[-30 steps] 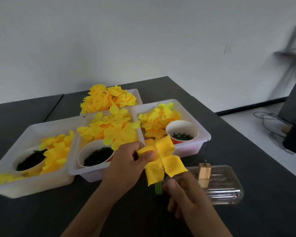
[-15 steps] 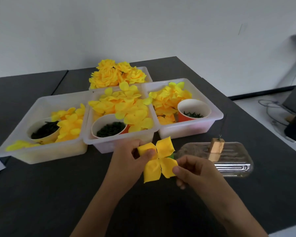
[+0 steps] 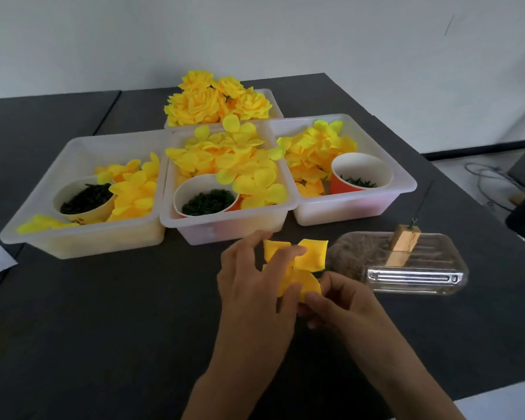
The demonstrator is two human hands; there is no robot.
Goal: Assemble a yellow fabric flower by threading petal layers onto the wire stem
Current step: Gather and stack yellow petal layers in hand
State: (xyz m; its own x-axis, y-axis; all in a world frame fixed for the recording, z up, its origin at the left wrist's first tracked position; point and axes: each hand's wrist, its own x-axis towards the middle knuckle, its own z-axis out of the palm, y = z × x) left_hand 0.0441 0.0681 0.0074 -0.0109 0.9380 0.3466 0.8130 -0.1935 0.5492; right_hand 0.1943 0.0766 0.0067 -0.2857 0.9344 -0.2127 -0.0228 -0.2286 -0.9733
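Head view: the petal layer (image 3: 311, 256), yellow fabric with squarish lobes, is held above the table (image 3: 103, 313), just in front of the middle tray (image 3: 225, 225). A trace of green shows beneath it. The left hand (image 3: 252, 286) pinches it between finger and thumb; the right hand (image 3: 337, 298) grips its lower edge with curled fingers. Table dark, matte. Wall (image 3: 255, 34) plain white.

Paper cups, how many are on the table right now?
3, one in each front bin: a yellow cup in the left bin, a red cup in the middle bin, another red cup in the right bin. Petals might hide more.
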